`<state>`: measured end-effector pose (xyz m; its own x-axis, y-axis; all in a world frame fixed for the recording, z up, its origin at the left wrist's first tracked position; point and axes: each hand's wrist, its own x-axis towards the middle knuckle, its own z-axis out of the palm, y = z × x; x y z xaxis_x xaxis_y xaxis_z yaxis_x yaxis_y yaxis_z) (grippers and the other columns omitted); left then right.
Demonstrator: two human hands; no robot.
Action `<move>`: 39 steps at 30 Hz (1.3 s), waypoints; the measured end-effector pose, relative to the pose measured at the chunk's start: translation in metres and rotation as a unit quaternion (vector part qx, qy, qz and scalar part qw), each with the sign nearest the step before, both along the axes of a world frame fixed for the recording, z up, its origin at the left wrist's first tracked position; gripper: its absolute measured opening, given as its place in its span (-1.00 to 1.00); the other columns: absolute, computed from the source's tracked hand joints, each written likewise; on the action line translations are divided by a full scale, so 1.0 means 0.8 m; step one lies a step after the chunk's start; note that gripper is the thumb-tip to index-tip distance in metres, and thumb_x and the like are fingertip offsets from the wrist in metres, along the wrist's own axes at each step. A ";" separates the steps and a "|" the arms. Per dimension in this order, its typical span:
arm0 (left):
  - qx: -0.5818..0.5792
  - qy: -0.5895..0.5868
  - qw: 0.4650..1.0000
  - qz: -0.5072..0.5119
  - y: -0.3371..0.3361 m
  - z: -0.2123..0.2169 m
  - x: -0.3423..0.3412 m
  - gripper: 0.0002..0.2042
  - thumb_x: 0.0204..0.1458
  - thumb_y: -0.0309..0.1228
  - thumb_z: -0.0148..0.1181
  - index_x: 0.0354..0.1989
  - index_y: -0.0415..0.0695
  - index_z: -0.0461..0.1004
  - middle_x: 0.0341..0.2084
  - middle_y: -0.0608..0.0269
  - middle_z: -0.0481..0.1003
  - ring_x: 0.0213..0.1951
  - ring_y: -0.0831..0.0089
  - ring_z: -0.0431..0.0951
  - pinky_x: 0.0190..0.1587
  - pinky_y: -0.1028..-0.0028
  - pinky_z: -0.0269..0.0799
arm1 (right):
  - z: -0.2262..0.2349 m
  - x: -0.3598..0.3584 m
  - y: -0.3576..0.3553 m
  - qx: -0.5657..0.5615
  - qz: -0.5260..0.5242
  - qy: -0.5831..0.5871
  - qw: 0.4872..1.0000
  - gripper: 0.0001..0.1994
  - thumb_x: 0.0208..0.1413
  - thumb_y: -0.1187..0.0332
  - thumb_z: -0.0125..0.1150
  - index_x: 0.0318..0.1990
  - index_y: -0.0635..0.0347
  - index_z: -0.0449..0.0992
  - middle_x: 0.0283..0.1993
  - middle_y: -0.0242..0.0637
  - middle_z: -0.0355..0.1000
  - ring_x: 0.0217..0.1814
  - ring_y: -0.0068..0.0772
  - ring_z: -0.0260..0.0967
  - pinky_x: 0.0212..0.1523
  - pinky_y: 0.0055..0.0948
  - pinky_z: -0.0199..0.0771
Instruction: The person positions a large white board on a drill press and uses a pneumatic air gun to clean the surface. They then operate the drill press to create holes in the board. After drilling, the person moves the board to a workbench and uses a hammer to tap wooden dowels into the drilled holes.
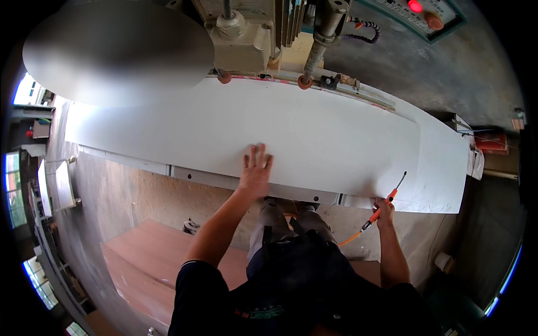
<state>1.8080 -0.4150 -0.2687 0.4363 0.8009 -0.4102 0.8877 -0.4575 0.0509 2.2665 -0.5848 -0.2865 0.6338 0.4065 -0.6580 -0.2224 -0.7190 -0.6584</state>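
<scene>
A long white panel (314,129) lies flat on a white worktable (443,162) in front of me. My left hand (256,171) rests on the panel near its front edge, fingers spread and nothing held. At the front right, my right hand (383,213) is wrapped round an orange air blow gun (385,205). The gun's thin dark nozzle points up and away over the panel's right end. From its lower end an orange hose (350,240) runs down toward my legs.
Beyond the panel stands a machine (246,47) with two reddish-tipped rods (305,81) at the panel's far edge. A control box (420,17) with a lit red light is at the far right. Brown boards (162,252) lie on the floor to my left. A grey blurred oval hides the upper left.
</scene>
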 end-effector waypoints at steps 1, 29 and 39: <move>-0.010 0.032 0.999 -0.002 0.007 0.009 0.026 -0.04 -0.28 -0.15 0.39 0.37 -0.11 0.02 0.39 -0.21 -0.25 0.36 -0.33 -0.16 0.30 -0.06 0.02 | -0.002 0.003 -0.003 0.012 0.003 0.005 1.000 -0.82 -0.05 0.34 0.31 -0.33 0.19 0.47 -0.39 -0.34 0.42 -0.34 -0.47 0.39 -0.36 -0.44 0.39; -0.070 0.112 0.987 -0.097 0.041 0.037 0.032 0.13 -0.46 -0.16 0.55 0.38 0.07 -0.06 0.40 -0.17 -0.28 0.26 -0.50 -0.01 0.03 0.05 0.49 | 0.092 -0.133 -0.122 0.097 0.114 -0.038 0.988 -0.68 0.13 0.13 0.17 -0.17 0.21 0.37 -0.31 -0.30 0.46 -0.34 -0.45 0.48 -0.58 -0.42 0.53; -0.061 0.123 0.985 -0.104 0.044 0.024 0.035 0.18 -0.47 -0.12 0.58 0.39 0.08 -0.09 0.40 -0.16 -0.28 0.28 -0.46 -0.04 0.10 0.05 0.44 | 0.149 -0.157 -0.026 0.102 0.142 -0.104 0.979 -0.72 0.13 0.17 0.18 -0.26 0.25 0.48 -0.56 -0.43 0.35 -0.51 -0.55 0.35 -0.62 -0.54 0.33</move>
